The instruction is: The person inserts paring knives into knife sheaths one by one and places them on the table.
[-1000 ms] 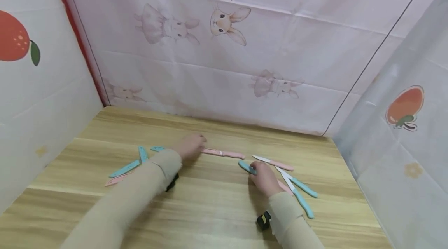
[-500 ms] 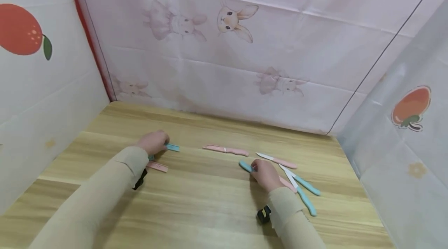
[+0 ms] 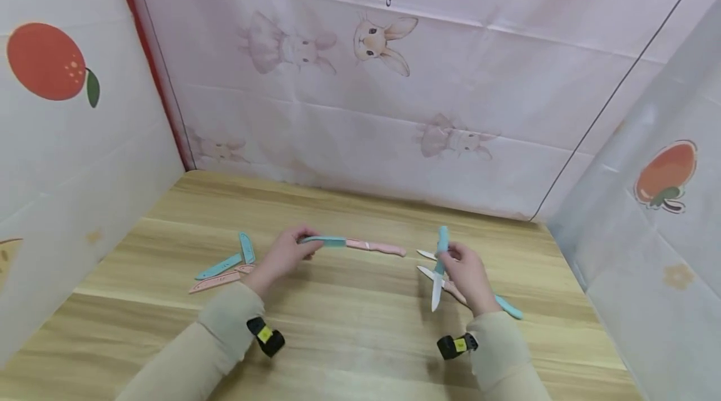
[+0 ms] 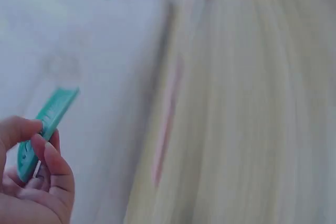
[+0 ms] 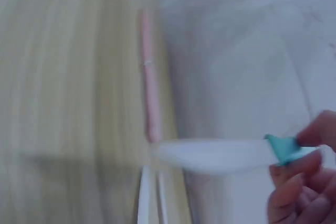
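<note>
My left hand [image 3: 284, 258] pinches a teal blade sheath [image 4: 50, 116] between thumb and fingers, its mouth end pointing right in the head view. That sheath overlaps the left end of a pink knife in its pink sheath [image 3: 385, 248], which lies on the table. In my right hand [image 3: 469, 273] is a teal-handled knife [image 5: 220, 155], gripped by the handle. Its bare white blade points toward the table's front in the head view. Behind and under that hand lie more unsheathed knives, among them a pink handle [image 3: 455, 292] and a teal handle [image 3: 509, 308], partly hidden.
Left of my left hand lie two teal sheaths, one upright in view [image 3: 246, 248] and one slanted [image 3: 219, 266], plus a pink sheath [image 3: 216, 281]. The wooden table [image 3: 349, 332] is bounded by a printed cloth wall [image 3: 338, 138] behind and side walls.
My left hand went from beside the sheathed pink knife to the sheath pile, then came back right with a teal sheath. My right hand has lifted the teal knife and turned its blade frontward.
</note>
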The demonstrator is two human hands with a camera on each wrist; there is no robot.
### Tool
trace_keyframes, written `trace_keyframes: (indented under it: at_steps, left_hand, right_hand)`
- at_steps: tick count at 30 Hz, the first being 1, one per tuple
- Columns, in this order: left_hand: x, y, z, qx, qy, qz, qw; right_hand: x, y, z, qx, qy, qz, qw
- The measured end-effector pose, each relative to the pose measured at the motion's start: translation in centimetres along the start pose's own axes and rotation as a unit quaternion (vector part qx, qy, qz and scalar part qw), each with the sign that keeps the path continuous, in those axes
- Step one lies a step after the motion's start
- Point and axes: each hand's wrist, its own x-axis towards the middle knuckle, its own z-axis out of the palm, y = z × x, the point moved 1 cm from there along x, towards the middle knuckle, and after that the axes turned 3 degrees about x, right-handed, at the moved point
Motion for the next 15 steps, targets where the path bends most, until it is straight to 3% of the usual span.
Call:
trace_keyframes:
  at_steps: [3,8,11,15]
  left_hand:
    - [-1.2,0.8,2.2,-0.107,-0.011,-0.037,0.9935]
    - [-2.4,1.7,5.2,-0.255,-0.017,-0.049,0.9656]
    - [-2.9,2.0,6.6,-0.29,-0.014,-0.048,0.9558]
    - [-3.5,2.3,8.1,-0.308,-0.005,-0.062,0.9495]
  right_hand:
    - [-0.8,-0.1,-0.6,0.117,0.013,0.023,0.993]
    - [-1.9,-0.9,-0.1,0.28,0.039,0.023,0.959]
    - [-2.5,-1.3,0.5,0.357,0.065,0.017,0.932]
    - [-3.1,-1.4,1.2,0.412,0.089,-0.001,0.907]
